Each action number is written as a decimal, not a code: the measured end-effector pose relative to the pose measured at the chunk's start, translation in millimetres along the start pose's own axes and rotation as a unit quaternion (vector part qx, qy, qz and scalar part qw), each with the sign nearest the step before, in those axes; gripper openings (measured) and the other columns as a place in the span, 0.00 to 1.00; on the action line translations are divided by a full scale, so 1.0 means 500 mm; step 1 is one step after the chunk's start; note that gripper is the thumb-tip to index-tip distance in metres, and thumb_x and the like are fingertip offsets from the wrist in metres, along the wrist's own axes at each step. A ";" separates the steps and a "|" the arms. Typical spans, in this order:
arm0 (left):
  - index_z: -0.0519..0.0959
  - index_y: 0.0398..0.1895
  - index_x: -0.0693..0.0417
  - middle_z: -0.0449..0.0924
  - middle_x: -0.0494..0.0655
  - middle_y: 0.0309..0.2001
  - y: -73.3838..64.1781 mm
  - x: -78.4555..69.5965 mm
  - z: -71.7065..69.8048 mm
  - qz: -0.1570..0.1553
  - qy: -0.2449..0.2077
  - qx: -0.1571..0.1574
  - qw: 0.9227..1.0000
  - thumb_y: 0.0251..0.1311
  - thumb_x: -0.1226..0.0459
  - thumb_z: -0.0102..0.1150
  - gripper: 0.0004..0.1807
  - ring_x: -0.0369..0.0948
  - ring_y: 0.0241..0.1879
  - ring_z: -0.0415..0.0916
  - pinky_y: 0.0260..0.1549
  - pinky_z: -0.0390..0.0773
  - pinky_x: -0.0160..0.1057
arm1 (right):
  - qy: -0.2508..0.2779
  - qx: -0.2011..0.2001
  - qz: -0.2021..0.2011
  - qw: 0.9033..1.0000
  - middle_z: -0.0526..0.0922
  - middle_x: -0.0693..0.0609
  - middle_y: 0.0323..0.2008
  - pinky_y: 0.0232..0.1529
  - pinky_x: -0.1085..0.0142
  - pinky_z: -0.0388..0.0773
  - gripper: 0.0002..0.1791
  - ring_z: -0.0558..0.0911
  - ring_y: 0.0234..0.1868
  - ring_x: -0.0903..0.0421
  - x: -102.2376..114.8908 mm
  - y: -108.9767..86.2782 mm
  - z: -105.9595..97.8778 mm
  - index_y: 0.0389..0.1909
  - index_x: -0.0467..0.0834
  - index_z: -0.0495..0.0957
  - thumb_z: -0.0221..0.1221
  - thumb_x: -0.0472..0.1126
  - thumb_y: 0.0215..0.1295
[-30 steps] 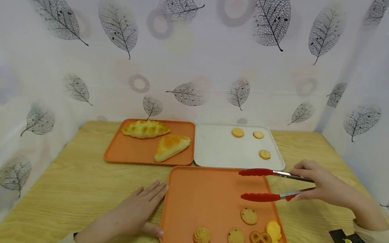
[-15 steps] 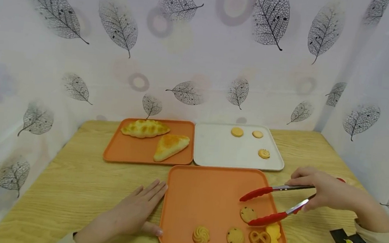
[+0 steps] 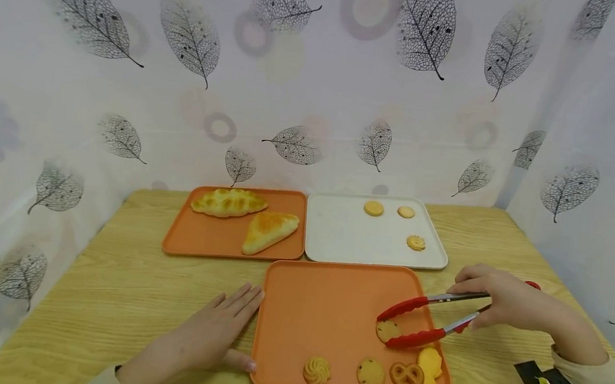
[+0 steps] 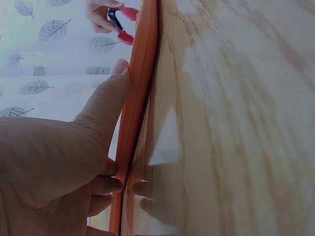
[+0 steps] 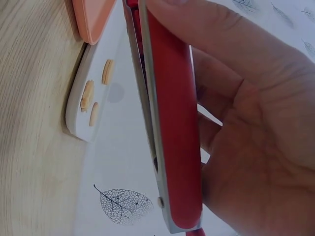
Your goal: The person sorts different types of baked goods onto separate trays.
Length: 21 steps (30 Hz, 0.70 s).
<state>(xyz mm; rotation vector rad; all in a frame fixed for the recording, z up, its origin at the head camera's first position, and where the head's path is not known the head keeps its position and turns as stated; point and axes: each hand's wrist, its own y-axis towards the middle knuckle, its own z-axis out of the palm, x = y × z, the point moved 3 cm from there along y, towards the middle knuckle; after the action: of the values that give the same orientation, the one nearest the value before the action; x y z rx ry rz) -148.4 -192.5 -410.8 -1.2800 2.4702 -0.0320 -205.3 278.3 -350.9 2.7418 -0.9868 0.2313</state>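
My right hand [image 3: 514,301] grips a pair of red-tipped metal tongs [image 3: 420,337], thumb on one side and fingers on the other. The tongs' tips lie on either side of a chocolate chip cookie [image 3: 386,331] on the front orange tray [image 3: 323,317]; whether both touch it I cannot tell. In the right wrist view the tongs' red handle [image 5: 177,123] runs along the palm. My left hand [image 3: 210,337] lies with straight fingers against the tray's left edge, and the left wrist view shows its thumb [image 4: 106,96] touching the rim.
Along the tray's front lie a swirl cookie [image 3: 317,372], another chocolate chip cookie [image 3: 371,374], a pretzel [image 3: 406,378] and a yellow fish-shaped piece [image 3: 429,369]. Behind are an orange tray [image 3: 208,241] with two breads and a white tray [image 3: 347,239] with three cookies.
The tongs have come down toward the front of the tray and narrowed around the chocolate chip cookie, which has shifted slightly left. My left hand has stayed in place.
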 end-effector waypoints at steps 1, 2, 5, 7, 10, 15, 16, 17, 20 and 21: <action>0.48 0.77 0.59 0.47 0.56 0.78 0.001 0.000 0.000 -0.001 0.001 0.000 1.000 0.49 0.27 0.50 0.62 0.54 0.78 0.42 0.67 0.57 0.65 | -0.001 -0.002 -0.003 1.000 0.77 0.59 0.44 0.33 0.69 0.74 0.25 0.71 0.40 0.69 -0.001 0.001 0.000 0.44 0.51 0.84 0.75 0.54 0.42; 0.48 0.77 0.59 0.47 0.56 0.78 0.003 0.000 0.001 -0.002 0.002 0.000 1.000 0.48 0.27 0.49 0.62 0.54 0.78 0.42 0.68 0.57 0.65 | -0.002 -0.005 -0.007 1.000 0.76 0.59 0.43 0.33 0.69 0.73 0.25 0.71 0.40 0.69 -0.002 0.002 0.000 0.44 0.51 0.84 0.75 0.54 0.42; 0.48 0.77 0.59 0.47 0.56 0.78 0.006 0.000 0.002 -0.004 0.008 -0.002 1.000 0.48 0.27 0.49 0.63 0.54 0.78 0.42 0.67 0.58 0.65 | -0.011 -0.019 -0.018 1.000 0.76 0.60 0.44 0.33 0.69 0.73 0.25 0.70 0.40 0.70 -0.005 0.003 0.001 0.43 0.51 0.84 0.75 0.53 0.41; 0.48 0.77 0.59 0.47 0.56 0.78 0.008 -0.001 0.003 -0.004 0.013 -0.005 1.000 0.48 0.26 0.49 0.63 0.54 0.78 0.43 0.67 0.58 0.65 | -0.019 -0.031 -0.024 0.999 0.76 0.61 0.43 0.34 0.69 0.73 0.25 0.70 0.41 0.70 -0.007 0.004 0.000 0.43 0.51 0.84 0.76 0.52 0.39; 0.48 0.77 0.60 0.48 0.57 0.78 0.010 -0.003 0.005 -0.005 0.015 -0.008 1.000 0.48 0.26 0.50 0.63 0.54 0.77 0.44 0.67 0.58 0.65 | -0.024 -0.044 -0.035 0.998 0.76 0.59 0.43 0.34 0.69 0.74 0.26 0.70 0.41 0.69 -0.013 0.005 0.001 0.42 0.49 0.84 0.77 0.49 0.38; 0.49 0.77 0.60 0.48 0.58 0.78 0.010 -0.005 0.008 -0.007 0.016 -0.012 1.000 0.47 0.26 0.50 0.64 0.55 0.77 0.45 0.67 0.58 0.65 | -0.031 -0.071 -0.044 0.996 0.77 0.58 0.43 0.33 0.72 0.74 0.27 0.70 0.41 0.69 -0.023 0.008 0.004 0.43 0.46 0.85 0.78 0.46 0.36; 0.49 0.77 0.60 0.48 0.57 0.78 0.010 -0.006 0.009 -0.007 0.017 -0.013 1.000 0.47 0.26 0.50 0.64 0.55 0.77 0.44 0.67 0.58 0.65 | -0.029 -0.076 -0.043 0.996 0.77 0.57 0.43 0.33 0.72 0.75 0.28 0.70 0.42 0.69 -0.025 0.009 0.005 0.43 0.45 0.85 0.78 0.45 0.36; 0.49 0.77 0.60 0.48 0.57 0.78 0.011 -0.006 0.009 -0.008 0.017 -0.013 1.000 0.47 0.26 0.50 0.64 0.55 0.77 0.44 0.67 0.58 0.65 | -0.030 -0.081 -0.041 0.995 0.77 0.57 0.43 0.33 0.72 0.75 0.28 0.69 0.42 0.69 -0.027 0.009 0.005 0.44 0.45 0.85 0.78 0.45 0.35; 0.49 0.77 0.60 0.48 0.57 0.78 0.013 -0.007 0.010 -0.008 0.018 -0.017 1.000 0.47 0.26 0.50 0.63 0.54 0.77 0.44 0.67 0.58 0.65 | -0.036 -0.098 -0.038 0.994 0.77 0.55 0.44 0.35 0.73 0.75 0.29 0.69 0.44 0.69 -0.032 0.012 0.006 0.45 0.43 0.84 0.78 0.43 0.34; 0.49 0.77 0.60 0.48 0.57 0.78 0.014 -0.007 0.010 -0.008 0.018 -0.017 1.000 0.47 0.26 0.50 0.63 0.54 0.77 0.44 0.67 0.58 0.65 | -0.040 -0.108 -0.041 0.992 0.77 0.55 0.44 0.36 0.75 0.75 0.30 0.69 0.44 0.70 -0.033 0.014 0.005 0.45 0.43 0.84 0.79 0.42 0.33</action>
<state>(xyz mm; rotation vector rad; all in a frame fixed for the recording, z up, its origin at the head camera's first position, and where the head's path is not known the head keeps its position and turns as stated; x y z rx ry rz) -150.6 -184.9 -415.7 -1.3260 2.5013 -0.0167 -222.0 282.5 -355.8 2.6027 -0.8596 -0.0014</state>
